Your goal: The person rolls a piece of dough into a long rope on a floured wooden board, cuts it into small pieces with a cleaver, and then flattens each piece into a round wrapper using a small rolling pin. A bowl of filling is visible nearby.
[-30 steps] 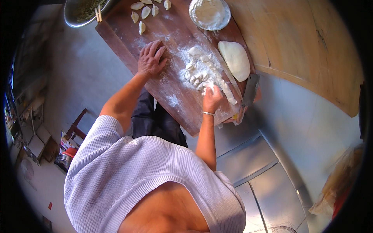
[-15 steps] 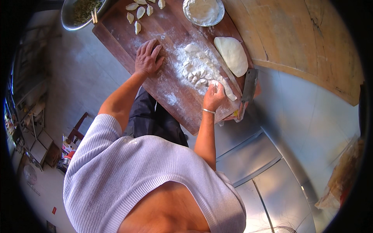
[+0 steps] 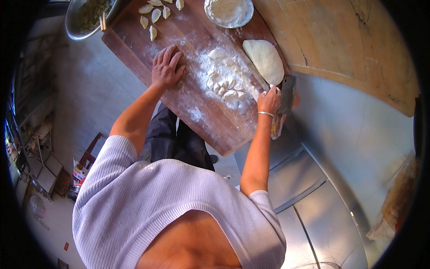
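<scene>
My left hand (image 3: 166,69) lies flat on the floury wooden board (image 3: 134,45), fingers stretched out and holding nothing. At the board's right side my right hand (image 3: 269,101) has its fingers closed. It sits where the end of a dough rope (image 3: 254,92) and a thin rod (image 3: 256,74) meet, and what it grips is hidden. Several small cut dough pieces (image 3: 227,86) lie in loose flour between my hands. Just beyond my right hand rests a large smooth lump of dough (image 3: 265,62). A cleaver (image 3: 287,95) lies close to the right of that hand.
Several shaped dumplings (image 3: 156,16) sit at the board's far left. A metal bowl of chopped filling (image 3: 89,18) with chopsticks stands beyond that corner. A bowl of flour (image 3: 229,12) is at the far edge. A wooden table (image 3: 331,49) adjoins on the right.
My right hand has moved right and slightly away from me, off the cut pieces to the board's right side. The left hand stays flat on the board. The whole view has shifted slightly.
</scene>
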Tool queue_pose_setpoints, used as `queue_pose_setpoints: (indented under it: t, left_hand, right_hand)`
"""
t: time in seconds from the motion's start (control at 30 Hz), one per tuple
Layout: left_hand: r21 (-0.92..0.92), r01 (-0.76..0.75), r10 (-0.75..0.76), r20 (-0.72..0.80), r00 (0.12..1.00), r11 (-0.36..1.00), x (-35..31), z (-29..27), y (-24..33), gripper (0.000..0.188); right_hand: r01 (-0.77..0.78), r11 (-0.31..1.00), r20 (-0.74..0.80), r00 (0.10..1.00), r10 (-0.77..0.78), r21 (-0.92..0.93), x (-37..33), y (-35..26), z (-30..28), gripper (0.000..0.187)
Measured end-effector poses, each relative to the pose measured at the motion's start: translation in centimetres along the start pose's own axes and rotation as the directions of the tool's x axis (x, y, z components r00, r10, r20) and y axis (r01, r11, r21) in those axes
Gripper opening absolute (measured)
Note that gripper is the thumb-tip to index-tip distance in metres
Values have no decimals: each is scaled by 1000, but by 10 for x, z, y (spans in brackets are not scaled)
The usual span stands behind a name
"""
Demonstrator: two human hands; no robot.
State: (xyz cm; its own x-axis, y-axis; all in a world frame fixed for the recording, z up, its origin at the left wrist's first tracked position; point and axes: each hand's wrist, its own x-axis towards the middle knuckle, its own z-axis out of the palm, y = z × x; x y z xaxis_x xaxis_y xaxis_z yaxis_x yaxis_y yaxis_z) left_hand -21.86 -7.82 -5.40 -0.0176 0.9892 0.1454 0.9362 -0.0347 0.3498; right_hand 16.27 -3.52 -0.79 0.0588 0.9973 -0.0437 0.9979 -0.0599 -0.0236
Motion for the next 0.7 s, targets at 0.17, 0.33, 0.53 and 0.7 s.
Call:
queue_pose_setpoints:
  t: [0.17, 0.33, 0.53, 0.7]
  left_hand:
    - [12, 15, -15, 50, 999, 1000, -1, -1, 0, 50]
    - [20, -4, 3, 26, 1000, 1000, -3, 1, 0, 48]
    - [13, -31, 31, -15, 999, 999, -2, -1, 2, 48]
    - [42, -40, 40, -9, 999, 998, -4, -2, 3, 48]
  right_hand:
    - [-177, 984, 164, 971, 173, 10, 11, 0, 12, 34]
    - [19, 996, 49, 999, -23, 92, -7, 11, 15, 39]
    - [-38, 986, -54, 997, 47, 163, -37, 12, 22, 39]
    - [-165, 985, 90, 983, 160, 47, 0, -3, 15, 33]
